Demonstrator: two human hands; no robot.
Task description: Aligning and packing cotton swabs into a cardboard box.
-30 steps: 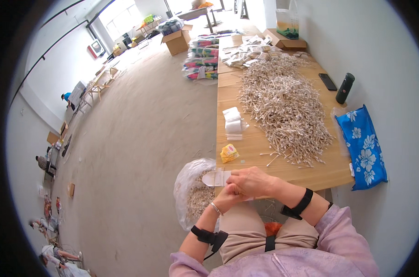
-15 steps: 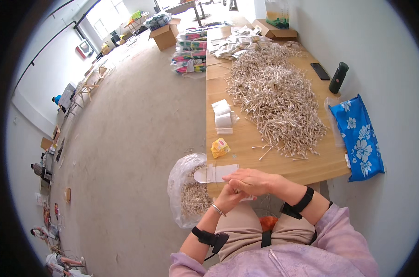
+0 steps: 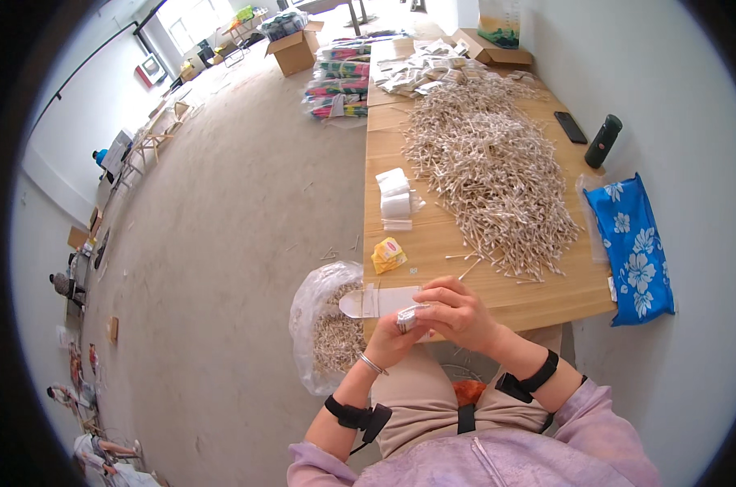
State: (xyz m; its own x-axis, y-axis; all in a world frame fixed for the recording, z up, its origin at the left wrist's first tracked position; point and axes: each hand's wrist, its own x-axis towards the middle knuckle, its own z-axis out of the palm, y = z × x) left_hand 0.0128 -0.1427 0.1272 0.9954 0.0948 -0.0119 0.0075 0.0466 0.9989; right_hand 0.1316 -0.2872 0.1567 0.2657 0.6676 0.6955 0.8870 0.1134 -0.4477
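Both hands meet over the near left corner of the table. Closed around a small white packet (image 3: 407,317) is my left hand (image 3: 390,339); the packet looks like bagged cotton swabs, its contents too small to make out. My right hand (image 3: 459,315) pinches the same packet from the right. Just beyond them lies a flat white strip with a rounded end (image 3: 396,301), jutting past the table's left edge. A large loose heap of cotton swabs (image 3: 498,162) covers the table's middle. Small yellow packets (image 3: 389,256) and a stack of clear bags (image 3: 395,197) lie along the left side.
An open plastic sack of swabs (image 3: 335,341) stands on the floor beside the table (image 3: 498,304). Filled packets (image 3: 425,69) are piled at the far end. A phone (image 3: 570,127), dark bottle (image 3: 603,141) and blue flowered pack (image 3: 632,252) line the right side.
My hands were overlapped, with the right one covering the left. Now the right hand has lifted and shifted right, and the white packet shows between the fingers.
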